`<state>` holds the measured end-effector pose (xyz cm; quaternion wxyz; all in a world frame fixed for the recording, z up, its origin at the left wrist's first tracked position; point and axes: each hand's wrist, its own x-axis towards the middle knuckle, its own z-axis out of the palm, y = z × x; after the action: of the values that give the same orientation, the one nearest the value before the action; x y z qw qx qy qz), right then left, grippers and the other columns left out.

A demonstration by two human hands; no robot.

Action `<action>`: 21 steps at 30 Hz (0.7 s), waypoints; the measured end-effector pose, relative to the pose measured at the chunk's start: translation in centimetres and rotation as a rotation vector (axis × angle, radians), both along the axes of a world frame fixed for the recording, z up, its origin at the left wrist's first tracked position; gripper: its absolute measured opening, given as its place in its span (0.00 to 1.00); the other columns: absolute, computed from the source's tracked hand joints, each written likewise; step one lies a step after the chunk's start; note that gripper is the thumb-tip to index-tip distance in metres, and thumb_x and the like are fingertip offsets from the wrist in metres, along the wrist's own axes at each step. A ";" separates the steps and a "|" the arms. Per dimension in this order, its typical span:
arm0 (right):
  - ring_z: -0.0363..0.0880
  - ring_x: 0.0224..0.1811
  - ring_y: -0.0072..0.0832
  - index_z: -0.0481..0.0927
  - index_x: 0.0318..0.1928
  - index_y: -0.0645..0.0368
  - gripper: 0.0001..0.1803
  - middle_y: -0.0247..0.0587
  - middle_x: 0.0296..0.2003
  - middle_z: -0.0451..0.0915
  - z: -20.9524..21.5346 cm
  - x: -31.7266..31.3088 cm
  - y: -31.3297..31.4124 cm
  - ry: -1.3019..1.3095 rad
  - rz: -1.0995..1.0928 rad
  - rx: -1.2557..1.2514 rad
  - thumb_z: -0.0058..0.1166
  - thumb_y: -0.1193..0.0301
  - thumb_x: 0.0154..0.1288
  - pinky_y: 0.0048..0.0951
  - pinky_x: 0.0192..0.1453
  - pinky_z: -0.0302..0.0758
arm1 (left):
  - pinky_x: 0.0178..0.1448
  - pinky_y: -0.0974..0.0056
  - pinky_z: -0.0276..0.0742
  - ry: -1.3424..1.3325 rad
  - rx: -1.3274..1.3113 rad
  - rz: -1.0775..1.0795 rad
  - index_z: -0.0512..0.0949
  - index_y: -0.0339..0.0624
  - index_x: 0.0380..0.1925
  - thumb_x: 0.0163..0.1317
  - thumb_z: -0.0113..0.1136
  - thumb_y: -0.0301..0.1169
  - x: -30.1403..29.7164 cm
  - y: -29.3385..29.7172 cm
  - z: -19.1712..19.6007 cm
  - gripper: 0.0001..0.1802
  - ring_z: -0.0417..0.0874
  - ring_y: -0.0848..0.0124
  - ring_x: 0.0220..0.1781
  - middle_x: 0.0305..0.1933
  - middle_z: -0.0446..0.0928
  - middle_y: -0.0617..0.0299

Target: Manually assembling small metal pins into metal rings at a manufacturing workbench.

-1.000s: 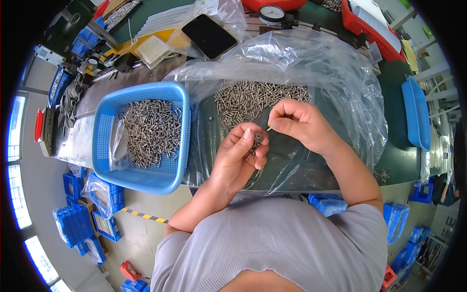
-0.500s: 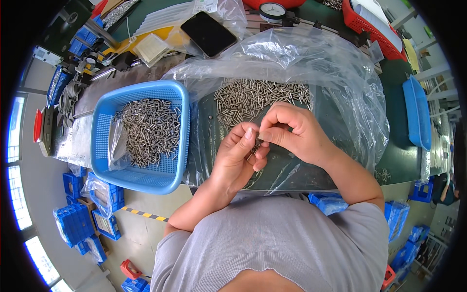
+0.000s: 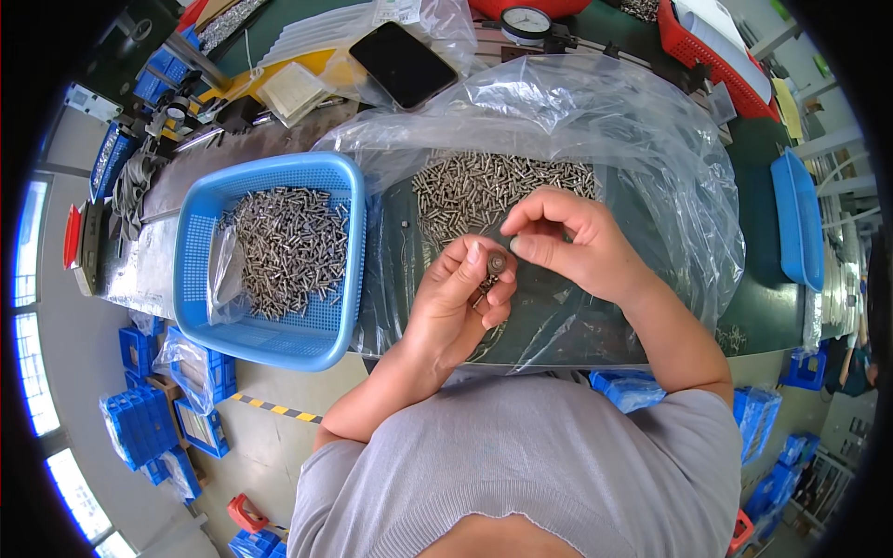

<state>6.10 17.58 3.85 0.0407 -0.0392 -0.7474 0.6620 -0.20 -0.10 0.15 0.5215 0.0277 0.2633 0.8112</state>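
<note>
My left hand (image 3: pixel 458 296) is curled around several small metal pins (image 3: pixel 486 286). Between its thumb and fingers a rounded metal end (image 3: pixel 497 264) faces up. Just right of it, my right hand (image 3: pixel 569 244) hovers with thumb and index fingertips slightly apart; I see nothing between them. Beyond both hands, a heap of small cylindrical metal pins (image 3: pixel 493 186) lies on clear plastic sheeting (image 3: pixel 651 177). To the left, a blue perforated basket (image 3: pixel 346 307) holds more such pins (image 3: pixel 288 251) and a piece of clear plastic.
A black phone (image 3: pixel 403 65) lies on plastic bags at the back. Behind the sheeting are a round dial gauge (image 3: pixel 526 22) and a red basket (image 3: pixel 716 65) with papers. A blue tray (image 3: pixel 797 219) stands at the right. Blue crates (image 3: pixel 139 428) are stacked on the floor at left.
My right thumb and index finger have drawn back from the left hand and parted slightly. The rounded metal end in my left hand now shows. The left hand has barely moved.
</note>
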 end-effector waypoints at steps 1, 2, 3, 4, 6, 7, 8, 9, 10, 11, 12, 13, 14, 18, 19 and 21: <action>0.72 0.37 0.18 0.79 0.38 0.61 0.07 0.30 0.35 0.74 0.1 0.0 -0.1 0.021 0.034 0.080 0.60 0.76 0.58 0.19 0.42 0.68 | 0.26 0.74 0.63 0.000 -0.001 -0.001 0.73 0.43 0.38 0.66 0.54 0.42 0.0 0.0 0.0 0.13 0.67 0.78 0.27 0.32 0.73 0.62; 0.72 0.37 0.18 0.79 0.38 0.61 0.07 0.30 0.35 0.74 0.1 -0.1 -0.2 0.022 0.033 0.079 0.60 0.76 0.58 0.19 0.42 0.68 | 0.26 0.74 0.63 -0.004 -0.010 -0.003 0.73 0.44 0.38 0.66 0.55 0.42 0.0 -0.1 -0.2 0.13 0.67 0.78 0.27 0.32 0.73 0.63; 0.73 0.37 0.20 0.79 0.38 0.61 0.08 0.31 0.36 0.74 0.1 -0.2 -0.3 0.092 0.055 0.164 0.61 0.77 0.56 0.21 0.42 0.69 | 0.26 0.74 0.63 -0.009 -0.019 -0.008 0.73 0.44 0.39 0.66 0.55 0.42 0.0 -0.1 -0.2 0.13 0.67 0.78 0.26 0.32 0.73 0.63; 0.74 0.38 0.22 0.80 0.38 0.61 0.09 0.33 0.36 0.75 0.1 -0.2 -0.3 0.161 0.077 0.249 0.62 0.77 0.54 0.22 0.42 0.70 | 0.26 0.74 0.63 -0.008 -0.019 -0.009 0.73 0.44 0.39 0.66 0.55 0.42 0.0 -0.1 -0.1 0.13 0.67 0.78 0.26 0.32 0.73 0.63; 0.74 0.38 0.23 0.80 0.37 0.61 0.09 0.34 0.36 0.74 0.0 -0.2 -0.5 0.172 0.071 0.252 0.62 0.78 0.53 0.24 0.43 0.70 | 0.26 0.74 0.62 -0.012 -0.024 -0.046 0.74 0.44 0.40 0.65 0.55 0.42 -0.2 0.0 0.0 0.14 0.67 0.78 0.27 0.32 0.73 0.64; 0.74 0.39 0.25 0.80 0.36 0.61 0.09 0.35 0.36 0.74 -0.1 -0.2 -0.5 0.183 0.067 0.255 0.62 0.78 0.52 0.25 0.44 0.70 | 0.26 0.74 0.62 -0.011 -0.024 -0.046 0.74 0.44 0.40 0.65 0.55 0.42 -0.2 0.0 -0.1 0.14 0.67 0.78 0.27 0.32 0.73 0.64; 0.74 0.39 0.25 0.80 0.36 0.61 0.09 0.35 0.36 0.74 0.0 -0.2 -0.5 0.184 0.067 0.256 0.62 0.78 0.52 0.25 0.44 0.70 | 0.26 0.74 0.62 -0.006 -0.028 -0.047 0.74 0.44 0.40 0.65 0.56 0.42 -0.2 0.0 -0.1 0.14 0.67 0.78 0.27 0.32 0.73 0.64; 0.74 0.39 0.26 0.80 0.35 0.60 0.09 0.36 0.36 0.74 0.1 -0.2 -0.5 0.212 0.079 0.293 0.63 0.78 0.51 0.26 0.44 0.70 | 0.26 0.74 0.62 -0.001 -0.033 -0.046 0.74 0.45 0.40 0.65 0.56 0.43 -0.2 0.0 -0.2 0.14 0.68 0.78 0.27 0.32 0.73 0.64; 0.74 0.39 0.27 0.79 0.34 0.60 0.09 0.36 0.35 0.74 0.2 -0.2 -0.5 0.240 0.090 0.330 0.63 0.77 0.50 0.27 0.45 0.70 | 0.26 0.74 0.62 0.002 -0.033 -0.045 0.74 0.45 0.40 0.65 0.56 0.43 -0.2 -0.1 -0.2 0.14 0.68 0.78 0.27 0.32 0.73 0.64; 0.74 0.39 0.27 0.79 0.34 0.60 0.09 0.36 0.35 0.74 0.2 -0.2 -0.4 0.244 0.092 0.331 0.63 0.77 0.50 0.27 0.45 0.70 | 0.26 0.74 0.63 0.004 -0.026 -0.056 0.74 0.45 0.40 0.65 0.56 0.43 -0.2 -0.2 -0.3 0.14 0.68 0.78 0.27 0.33 0.74 0.64; 0.74 0.40 0.28 0.78 0.32 0.59 0.09 0.37 0.35 0.74 0.2 -0.2 -0.3 0.236 0.101 0.322 0.64 0.77 0.49 0.28 0.45 0.70 | 0.26 0.74 0.63 0.007 -0.018 -0.071 0.74 0.45 0.41 0.65 0.56 0.43 -0.2 -0.2 -0.4 0.14 0.68 0.77 0.27 0.33 0.74 0.63; 0.74 0.40 0.29 0.77 0.31 0.59 0.09 0.37 0.34 0.73 0.2 -0.2 -0.2 0.229 0.111 0.312 0.64 0.77 0.48 0.28 0.45 0.70 | 0.26 0.74 0.63 0.010 -0.015 -0.072 0.74 0.45 0.41 0.65 0.56 0.43 -0.2 -0.2 -0.3 0.14 0.68 0.77 0.27 0.33 0.74 0.63; 0.74 0.40 0.29 0.77 0.31 0.59 0.09 0.37 0.34 0.73 0.3 -0.2 -0.1 0.232 0.111 0.316 0.64 0.77 0.48 0.28 0.45 0.70 | 0.26 0.73 0.64 -0.013 -0.046 -0.049 0.74 0.45 0.41 0.65 0.56 0.43 0.0 -0.2 -0.2 0.14 0.69 0.77 0.28 0.33 0.75 0.63; 0.73 0.39 0.30 0.77 0.31 0.59 0.09 0.36 0.33 0.73 0.5 0.0 -0.1 0.351 0.041 0.484 0.64 0.78 0.48 0.29 0.45 0.70 | 0.28 0.72 0.66 0.008 -0.054 -0.011 0.74 0.44 0.41 0.65 0.56 0.41 0.1 0.0 -0.1 0.13 0.72 0.76 0.29 0.34 0.76 0.62; 0.73 0.39 0.30 0.77 0.31 0.59 0.09 0.36 0.33 0.73 0.4 0.1 -0.1 0.408 0.035 0.528 0.63 0.78 0.49 0.29 0.45 0.69 | 0.28 0.72 0.66 0.012 -0.052 -0.009 0.74 0.44 0.41 0.65 0.56 0.41 0.1 0.0 -0.2 0.13 0.72 0.76 0.29 0.34 0.76 0.62; 0.73 0.38 0.29 0.77 0.32 0.59 0.08 0.36 0.34 0.74 0.7 0.2 0.2 0.411 0.047 0.492 0.63 0.78 0.50 0.28 0.44 0.70 | 0.30 0.72 0.67 0.018 0.008 0.004 0.74 0.43 0.41 0.66 0.56 0.39 0.0 0.0 -0.4 0.12 0.73 0.75 0.32 0.35 0.76 0.61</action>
<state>6.28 17.75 4.55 0.1836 0.1235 -0.8619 0.4562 -0.24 -0.06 -0.25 0.5172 0.0366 0.2649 0.8130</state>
